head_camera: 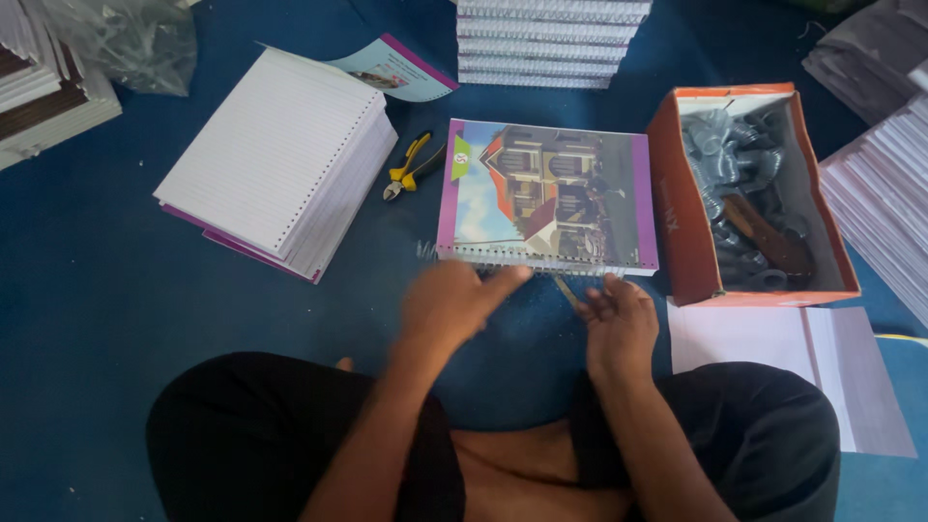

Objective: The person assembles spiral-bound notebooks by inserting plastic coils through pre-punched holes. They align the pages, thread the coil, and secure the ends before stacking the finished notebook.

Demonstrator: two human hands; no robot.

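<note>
left hand (454, 302) motion-blurred, fingers' grip unclear, notebook (547, 196) spiral edge partly hidden, paper stacks (882, 193) cropped

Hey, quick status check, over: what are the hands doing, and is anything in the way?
Both hands at notebook's spiral edge: left hand blurred, right hand open beside it. Yellow pliers lie apart, clear.

Open orange cardboard box (677, 208) sits at the right — rectangular, grey-lined; crumpled clear plastic bag (126, 39) lies top left.

- One head-worn view only, looking steeply down from above the seated person's lap onto the blue floor (87, 319).
- It sits close, facing forward past the knees.
</note>
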